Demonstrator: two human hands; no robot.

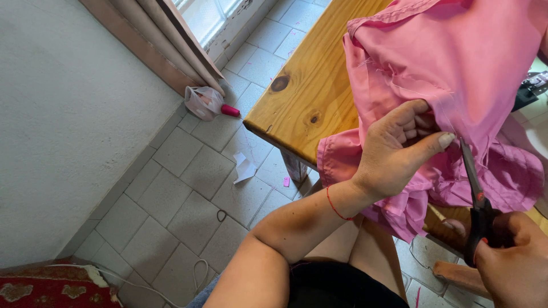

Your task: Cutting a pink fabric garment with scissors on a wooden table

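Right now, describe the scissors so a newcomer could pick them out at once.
Start at the pine table with the pink fabric heaped on it. At the cloth's lower right edge, the left hand pinches a fold, and the scissors reach up to it from the right hand. They are the only dark metal thing there: thin blades, black handles.

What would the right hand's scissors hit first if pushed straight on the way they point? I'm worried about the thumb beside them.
Probably the pink fabric: the scissors in the right hand point up at the fold pinched by the left hand. The thumb lies just left of the tips; depth is unclear.
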